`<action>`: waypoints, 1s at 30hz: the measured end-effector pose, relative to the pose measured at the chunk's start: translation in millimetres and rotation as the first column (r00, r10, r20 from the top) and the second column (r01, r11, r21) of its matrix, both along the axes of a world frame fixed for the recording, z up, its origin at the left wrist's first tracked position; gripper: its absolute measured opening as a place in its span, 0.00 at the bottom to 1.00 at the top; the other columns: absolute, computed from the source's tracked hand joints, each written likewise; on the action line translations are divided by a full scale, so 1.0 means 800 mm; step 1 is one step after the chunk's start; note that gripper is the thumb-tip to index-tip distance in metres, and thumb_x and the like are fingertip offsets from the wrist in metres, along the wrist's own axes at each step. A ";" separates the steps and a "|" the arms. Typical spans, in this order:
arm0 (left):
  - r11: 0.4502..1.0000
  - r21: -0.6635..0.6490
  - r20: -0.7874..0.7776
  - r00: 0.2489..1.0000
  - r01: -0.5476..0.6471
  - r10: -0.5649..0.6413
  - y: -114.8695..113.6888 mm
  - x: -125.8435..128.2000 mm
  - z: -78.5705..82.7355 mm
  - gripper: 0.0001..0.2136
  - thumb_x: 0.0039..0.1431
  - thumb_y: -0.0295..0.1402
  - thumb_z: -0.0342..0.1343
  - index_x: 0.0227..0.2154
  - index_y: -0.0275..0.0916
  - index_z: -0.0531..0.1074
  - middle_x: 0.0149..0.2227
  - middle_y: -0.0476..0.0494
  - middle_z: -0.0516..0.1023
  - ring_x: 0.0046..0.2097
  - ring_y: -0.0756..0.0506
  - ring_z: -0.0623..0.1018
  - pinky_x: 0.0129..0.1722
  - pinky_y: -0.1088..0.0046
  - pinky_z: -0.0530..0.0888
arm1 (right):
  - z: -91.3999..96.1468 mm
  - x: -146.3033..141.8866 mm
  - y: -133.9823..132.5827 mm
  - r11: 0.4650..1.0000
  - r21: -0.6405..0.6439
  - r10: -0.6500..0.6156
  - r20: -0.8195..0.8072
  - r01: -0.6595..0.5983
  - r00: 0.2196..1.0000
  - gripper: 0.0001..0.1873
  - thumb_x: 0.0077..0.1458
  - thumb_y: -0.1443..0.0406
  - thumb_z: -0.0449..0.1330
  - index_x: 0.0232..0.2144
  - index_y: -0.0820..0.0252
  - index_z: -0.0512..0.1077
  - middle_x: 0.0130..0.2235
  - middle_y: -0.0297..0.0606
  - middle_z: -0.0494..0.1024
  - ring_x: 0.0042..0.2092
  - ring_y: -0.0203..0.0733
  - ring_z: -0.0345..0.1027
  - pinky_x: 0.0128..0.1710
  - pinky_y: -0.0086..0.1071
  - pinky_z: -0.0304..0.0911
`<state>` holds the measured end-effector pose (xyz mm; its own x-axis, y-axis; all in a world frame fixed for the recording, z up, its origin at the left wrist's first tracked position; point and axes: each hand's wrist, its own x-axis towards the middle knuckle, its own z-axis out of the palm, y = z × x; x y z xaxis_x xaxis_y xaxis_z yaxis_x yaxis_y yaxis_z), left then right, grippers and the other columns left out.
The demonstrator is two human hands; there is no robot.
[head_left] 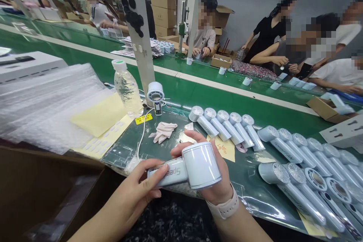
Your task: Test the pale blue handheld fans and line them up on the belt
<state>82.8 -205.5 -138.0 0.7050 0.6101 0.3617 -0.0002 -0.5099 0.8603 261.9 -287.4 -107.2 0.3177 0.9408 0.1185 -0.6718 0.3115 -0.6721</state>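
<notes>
A light-blue handheld fan [202,166] is held in front of me above the near table edge, its round head to the right and its lettered handle to the left. My left hand [147,179] pinches the handle between thumb and fingers. Behind and under the head, my right hand [219,176] wraps around it, with a pale watch band on the wrist. Several similar fans [224,121] lie in a row just beyond, and more fans [295,181] are laid out at the right. A crumpled whitish cloth [164,131] lies past my hands.
A water bottle [127,89] stands at left beside bubble wrap [51,102] and a yellow sticker sheet [99,115]. Another fan [155,96] stands by the metal post [138,38]. Across the green conveyor [181,90], several people work. An open carton [326,109] is at far right.
</notes>
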 end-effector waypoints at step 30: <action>0.977 0.161 0.102 0.982 0.142 -0.160 -0.001 -0.014 -0.007 0.25 0.50 0.59 0.61 0.29 0.38 0.74 0.20 0.48 0.74 0.22 0.50 0.72 0.24 0.76 0.65 | -0.026 -0.031 0.002 0.994 0.039 0.106 -0.129 -0.102 0.986 0.37 0.47 0.34 0.62 0.44 0.54 0.78 0.32 0.38 0.78 0.38 0.46 0.71 0.46 0.39 0.70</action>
